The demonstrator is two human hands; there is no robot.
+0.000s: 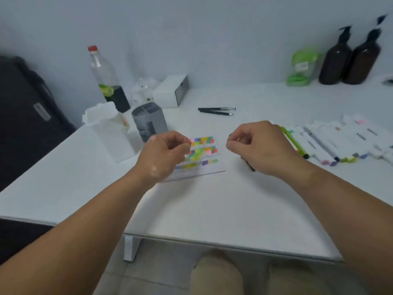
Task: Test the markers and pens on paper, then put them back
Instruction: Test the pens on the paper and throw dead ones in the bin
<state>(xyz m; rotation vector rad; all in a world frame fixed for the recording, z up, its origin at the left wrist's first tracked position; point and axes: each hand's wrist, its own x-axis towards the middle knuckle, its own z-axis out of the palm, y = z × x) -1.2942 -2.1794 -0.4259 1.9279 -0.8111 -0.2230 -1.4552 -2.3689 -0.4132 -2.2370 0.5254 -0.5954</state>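
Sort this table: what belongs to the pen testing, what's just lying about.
Job: paper, markers, green pen, two black pens, grey pen holder, dark pen gripped by the right hand.
Lying about: red-capped bottle, white box, green pouch, two brown pump bottles.

No readable text; labels on green pouch [301, 66] and markers [331, 141] too blurred.

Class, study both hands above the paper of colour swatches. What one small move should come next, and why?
Probably bring the right hand leftward and down to touch its thin dark pen to a bare strip of the white swatch-covered paper. The pen is held off the sheet; whether the left hand holds a cap is unclear.
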